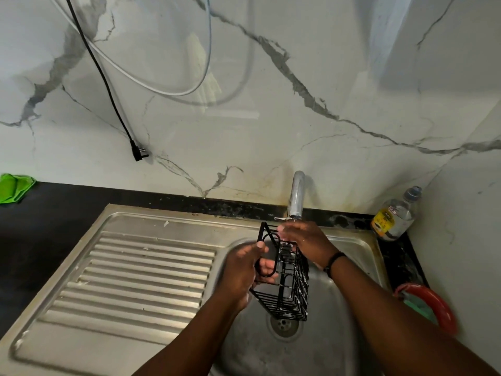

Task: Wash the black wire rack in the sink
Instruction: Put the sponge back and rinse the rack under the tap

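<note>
Over the basin of the steel sink (349,241), held up on end just below the chrome tap (296,195): black wire rack (287,283), a small basket-shaped caddy with a looped hanger wire at one side. Left hand (242,275) wrapped around that looped side, thumb on top, fingers curled through the wire from underneath — a firm closed hold that carries the weight. Right hand (303,241) laid over the upper far corner of the rack, fingers bent down on the top wires, directly beneath the spout; rubbing or merely steadying, hard to say. Dark band around the right wrist. Lower end of the rack hanging above the drain (284,325), not touching the basin floor.

Whitish specks clinging to the lower wires, possibly suds or droplets. No clear stream visible at the spout, though blur makes that uncertain. No sponge or brush in either hand.

Further out: ribbed drainboard (141,270) to the left, bare; clear dish-soap bottle (395,215) in the back right corner; red ring-shaped object (431,302) at the right edge; green cloth (15,187) on the dark counter at far left.

Judged stage: mid-wash, probably soaped and at the rubbing or rinsing step. Left to do — rinse every side, shake off, set down to drain.
</note>
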